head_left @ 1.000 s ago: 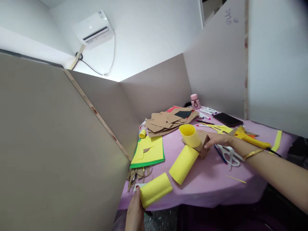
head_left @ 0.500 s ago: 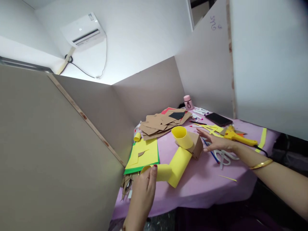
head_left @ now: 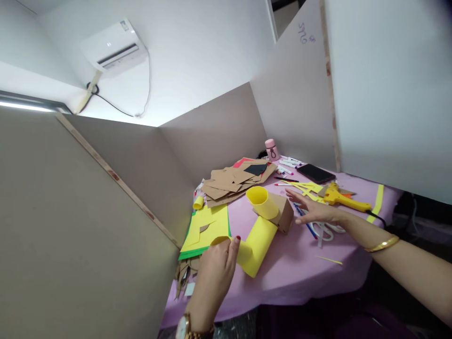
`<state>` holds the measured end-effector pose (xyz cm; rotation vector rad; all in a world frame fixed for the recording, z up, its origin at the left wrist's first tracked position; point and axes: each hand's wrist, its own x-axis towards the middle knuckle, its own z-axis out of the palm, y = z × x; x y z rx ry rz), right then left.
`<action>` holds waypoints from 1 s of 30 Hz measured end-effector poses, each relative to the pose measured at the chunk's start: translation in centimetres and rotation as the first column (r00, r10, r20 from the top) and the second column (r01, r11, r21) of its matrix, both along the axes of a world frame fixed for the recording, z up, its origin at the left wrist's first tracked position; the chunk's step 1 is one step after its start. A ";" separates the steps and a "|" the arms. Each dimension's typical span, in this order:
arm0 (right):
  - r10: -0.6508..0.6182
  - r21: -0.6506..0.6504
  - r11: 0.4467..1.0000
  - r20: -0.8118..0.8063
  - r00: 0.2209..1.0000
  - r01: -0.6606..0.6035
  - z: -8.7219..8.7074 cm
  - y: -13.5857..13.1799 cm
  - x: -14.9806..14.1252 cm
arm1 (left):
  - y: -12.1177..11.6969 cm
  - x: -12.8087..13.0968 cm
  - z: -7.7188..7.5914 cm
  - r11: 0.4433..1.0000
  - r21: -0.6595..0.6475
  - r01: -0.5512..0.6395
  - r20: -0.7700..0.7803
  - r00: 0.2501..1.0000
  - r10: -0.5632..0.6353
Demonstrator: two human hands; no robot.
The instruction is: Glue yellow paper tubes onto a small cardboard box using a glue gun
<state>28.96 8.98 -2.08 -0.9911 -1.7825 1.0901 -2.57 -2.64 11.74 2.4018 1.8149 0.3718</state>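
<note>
My left hand (head_left: 219, 264) is closed round a short yellow paper tube (head_left: 243, 253), its fingers partly hidden behind the back of the hand. That tube meets the side of a wider yellow paper tube (head_left: 260, 246) slanting across the table. Behind it, another yellow tube (head_left: 265, 205) with an open end rests against a small brown cardboard box (head_left: 285, 215). To the right of the box, my right hand (head_left: 314, 210) is open with fingers spread, holding nothing. White-handled scissors (head_left: 323, 231) and a blue pen (head_left: 308, 228) lie below that hand.
A yellow glue gun (head_left: 344, 198) with a black cord lies at right, near a phone (head_left: 315, 173). Cardboard pieces (head_left: 226, 181) are piled at the back beside a pink bottle (head_left: 271, 149). Yellow and green sheets (head_left: 208, 221) lie at left. Grey partitions (head_left: 215, 129) enclose the table.
My left hand has moved slightly right along the short tube, covering more of it. The whole view has shifted a little; my right hand stays open beside the box.
</note>
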 end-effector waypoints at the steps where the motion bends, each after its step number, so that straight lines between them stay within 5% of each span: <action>1: -0.002 -0.001 1.000 0.000 1.000 0.002 0.0 0.0 0.0 | 0.0 0.0 0.0 1.000 0.000 0.001 0.003 1.000 -0.001; 17: 0.008 -0.001 1.000 0.027 1.000 -0.008 0.7 -0.2 -0.8 | 0.3 -0.2 -0.7 0.999 0.002 0.037 -0.001 0.999 -0.037; 30: -0.010 -0.019 1.000 0.012 1.000 0.010 0.3 -0.6 -0.6 | 1.0 -1.8 -0.8 0.996 -0.035 0.076 0.278 0.958 -0.064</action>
